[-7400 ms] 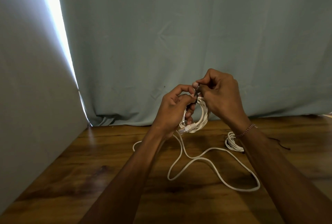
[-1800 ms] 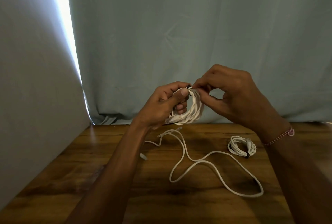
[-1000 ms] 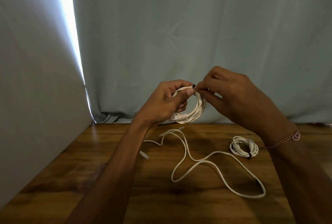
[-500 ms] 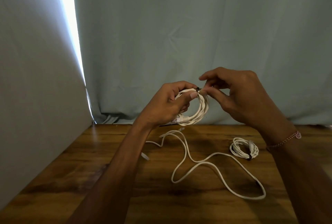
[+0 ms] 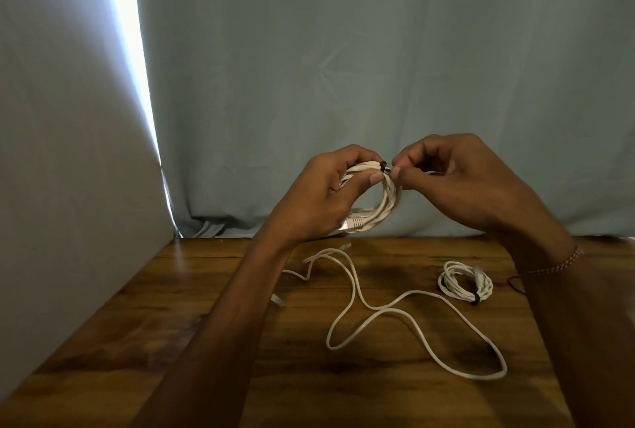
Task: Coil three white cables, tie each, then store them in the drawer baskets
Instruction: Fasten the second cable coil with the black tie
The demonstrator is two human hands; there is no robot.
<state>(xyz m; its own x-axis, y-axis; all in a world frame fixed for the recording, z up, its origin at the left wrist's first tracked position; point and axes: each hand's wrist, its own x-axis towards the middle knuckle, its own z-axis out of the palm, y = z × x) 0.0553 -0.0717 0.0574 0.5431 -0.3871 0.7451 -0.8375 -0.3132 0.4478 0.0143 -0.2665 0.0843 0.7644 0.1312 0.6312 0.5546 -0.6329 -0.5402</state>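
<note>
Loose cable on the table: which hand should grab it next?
Probably right. The left hand grips the held coil; the right hand only pinches its black tie, and the loose cable lies below.

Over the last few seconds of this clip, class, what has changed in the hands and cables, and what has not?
Little has changed. The left hand still grips the held coil, and the right hand still pinches the dark tie at its top; both have only shifted slightly. The tied coil and the loose cable lie unmoved on the table.
</note>
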